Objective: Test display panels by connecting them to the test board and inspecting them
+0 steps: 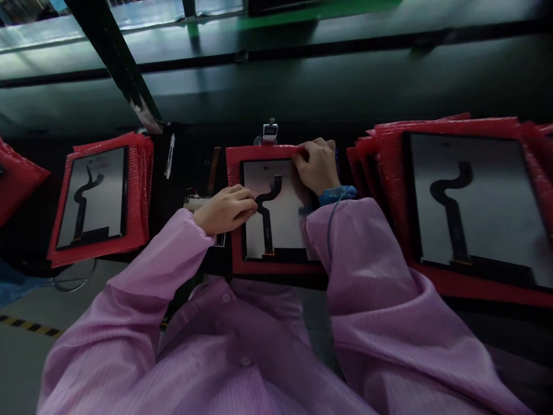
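A display panel [280,222] with a black flex cable [265,213] lies on a red bubble-wrap sheet [235,167] in front of me. My left hand [224,208] rests on the panel's left edge, fingers curled, its fingertips touching the cable. At the top right corner of the panel my right hand [317,166] has its fingers bent and pinched on the edge of the red sheet. Both arms are in pink sleeves, and a blue strap [337,193] circles the right wrist.
A stack of red-wrapped panels [470,202] lies at the right, another stack [97,199] at the left. A pen [170,155] and a small clicker counter [269,132] sit on the dark bench behind. A small label device [194,203] is by my left hand.
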A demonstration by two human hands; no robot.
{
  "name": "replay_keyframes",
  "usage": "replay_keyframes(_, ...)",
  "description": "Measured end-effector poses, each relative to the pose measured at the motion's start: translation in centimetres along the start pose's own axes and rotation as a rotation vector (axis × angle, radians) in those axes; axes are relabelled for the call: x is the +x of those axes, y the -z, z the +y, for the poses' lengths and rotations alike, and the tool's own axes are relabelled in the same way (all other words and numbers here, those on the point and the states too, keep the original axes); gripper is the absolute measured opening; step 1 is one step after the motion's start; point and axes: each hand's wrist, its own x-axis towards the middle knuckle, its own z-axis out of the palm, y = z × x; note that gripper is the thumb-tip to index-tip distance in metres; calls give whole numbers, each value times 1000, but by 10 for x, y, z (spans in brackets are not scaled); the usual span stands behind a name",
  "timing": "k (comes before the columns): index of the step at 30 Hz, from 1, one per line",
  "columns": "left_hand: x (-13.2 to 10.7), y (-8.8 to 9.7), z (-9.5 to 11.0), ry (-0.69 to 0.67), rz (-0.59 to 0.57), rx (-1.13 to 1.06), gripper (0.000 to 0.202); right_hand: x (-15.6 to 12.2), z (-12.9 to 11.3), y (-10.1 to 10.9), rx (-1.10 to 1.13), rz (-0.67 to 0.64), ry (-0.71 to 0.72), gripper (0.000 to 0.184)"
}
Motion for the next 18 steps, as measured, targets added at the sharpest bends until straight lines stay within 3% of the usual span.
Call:
replay_keyframes(4, -1, 1, 0, 6, -6, 9, 29, -3, -12, 12, 171, 32, -10, 9)
replay_keyframes(7, -6, 7, 1, -38, -9, 40, 32, -5, -21, 21, 312, 51, -9, 6)
replay_keyframes(9, -9, 9, 1, -43, 78, 87, 32, -5, -24, 27, 370, 72, -27, 11)
replay_keyframes(12, -13, 6, -4, 43, 359, 126, 47, -3, -26, 34, 568, 138, -27, 28)
replay_keyframes(14, -15, 2, -10, 139, 507, -1, 63, -2, -27, 39, 703, 201, -12, 36)
replay_keyframes(15, -15, 1, -13, 185, 527, -116, 69, -2, -27, 41, 744, 223, -3, 39)
replay_keyframes(18, -16, 2, -14, 290, 401, -496, 75, -1, -26, 46, 833, 244, 22, 46)
